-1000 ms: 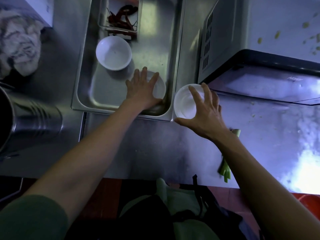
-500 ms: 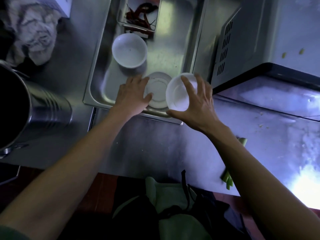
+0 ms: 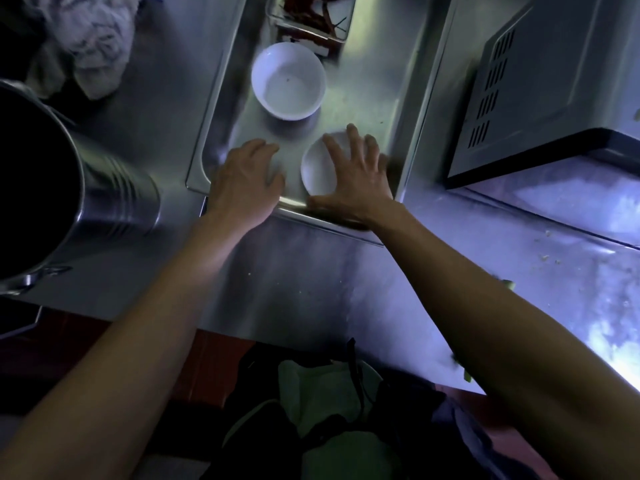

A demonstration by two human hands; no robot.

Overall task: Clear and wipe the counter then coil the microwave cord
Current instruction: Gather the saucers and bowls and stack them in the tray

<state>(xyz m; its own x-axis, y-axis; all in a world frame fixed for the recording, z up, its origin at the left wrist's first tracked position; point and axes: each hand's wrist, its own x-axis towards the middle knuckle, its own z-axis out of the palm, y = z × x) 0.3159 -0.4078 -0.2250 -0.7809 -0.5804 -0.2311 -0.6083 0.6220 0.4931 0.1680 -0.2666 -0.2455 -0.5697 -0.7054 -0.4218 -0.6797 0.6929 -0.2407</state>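
My right hand (image 3: 356,178) grips a small white bowl (image 3: 317,171) from above, fingers spread over its rim, low in the near right corner of the steel sink (image 3: 221,98). My left hand (image 3: 246,178) rests beside it in the sink's near left corner and holds nothing. The plate seen earlier is hidden. A larger white bowl (image 3: 289,81) stands farther back in the sink. The microwave (image 3: 554,81) sits on the counter (image 3: 311,282) at the right; its cord is not in view.
A metal tray of red chillies (image 3: 311,15) lies at the sink's far end. A big steel pot (image 3: 69,209) stands at the left, a crumpled cloth (image 3: 86,46) behind it. Crumbs (image 3: 545,258) and green vegetable pieces (image 3: 507,284) lie on the counter at the right.
My right hand carried the small bowl from the counter edge leftward and down into the sink. My left hand slid left off the plate.
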